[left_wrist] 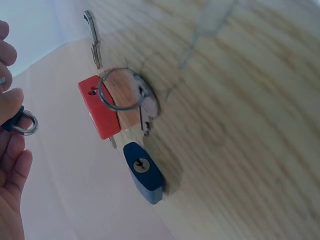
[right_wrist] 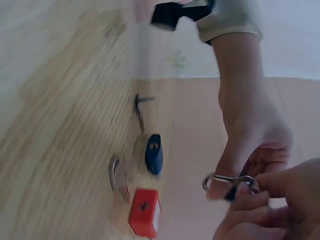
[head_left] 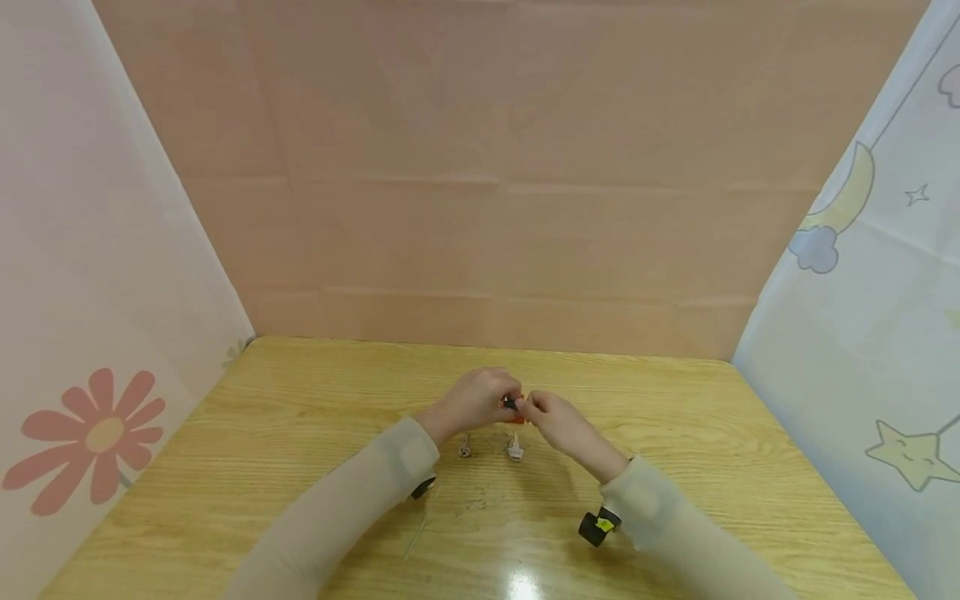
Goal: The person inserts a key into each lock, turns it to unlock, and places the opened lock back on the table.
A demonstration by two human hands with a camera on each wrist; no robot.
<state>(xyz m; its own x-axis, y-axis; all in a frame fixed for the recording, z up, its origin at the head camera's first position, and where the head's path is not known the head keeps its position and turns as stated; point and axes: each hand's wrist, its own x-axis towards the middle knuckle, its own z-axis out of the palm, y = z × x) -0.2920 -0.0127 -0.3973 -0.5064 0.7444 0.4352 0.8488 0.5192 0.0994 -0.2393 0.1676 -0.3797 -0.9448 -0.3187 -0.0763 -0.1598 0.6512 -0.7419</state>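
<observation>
A small dark blue padlock (left_wrist: 16,119) with a bright shackle is held up off the table between the hands. My left hand (head_left: 480,398) grips its body, mostly covered by the fingers. Close against it, my right hand (head_left: 561,423) pinches a small shiny key ring (right_wrist: 248,182); any key on it is hidden by the fingertips. Below the hands a red padlock (left_wrist: 102,110) and another blue padlock (left_wrist: 145,172) stand on the table, keyholes showing. Nearer my body lies a key on a large ring (left_wrist: 147,102). A second key (left_wrist: 92,37) lies beyond the red padlock.
The wooden table (head_left: 300,433) extends around the hands. A pinkish-brown backdrop (head_left: 465,208) rises behind it, with patterned white cloths on the left (head_left: 150,275) and right (head_left: 862,350). A thin pale strip (head_left: 415,537) lies near the left forearm.
</observation>
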